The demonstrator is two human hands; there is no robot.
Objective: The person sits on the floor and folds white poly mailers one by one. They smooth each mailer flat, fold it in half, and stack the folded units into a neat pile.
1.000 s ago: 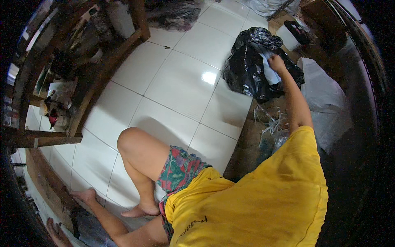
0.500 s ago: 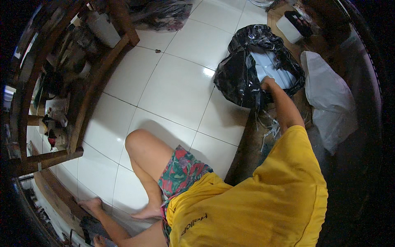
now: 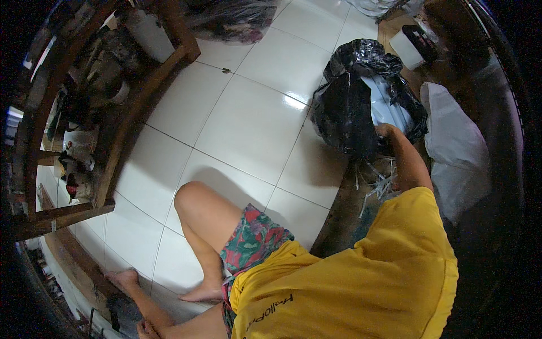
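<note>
My right arm reaches forward to a black plastic bag [image 3: 345, 107] with its mouth gaping. Inside lies smooth, pale blue plastic [image 3: 389, 104], folded or stacked; its exact kind does not show. My right hand [image 3: 385, 130] is at the near side of the bag's mouth, its fingers curled against the pale blue plastic and partly hidden. At the lower left edge, my left hand [image 3: 148, 330] shows only in part beside my shin, its fingers bent; whether they hold anything is not visible.
White strips [image 3: 379, 183] lie just below the bag. A whitish sack [image 3: 454, 141] rests right of it, and a white container [image 3: 407, 47] stands behind. A wooden rack [image 3: 144, 101] with vessels runs along the left. A clear bag [image 3: 231, 20] lies at the far edge of the tiled floor [image 3: 243, 118].
The view has shifted slightly, so the bag appears farther right and lower. Less of the pale blue plastic shows at the bag's mouth. My right hand stays there; more of my left hand shows.
</note>
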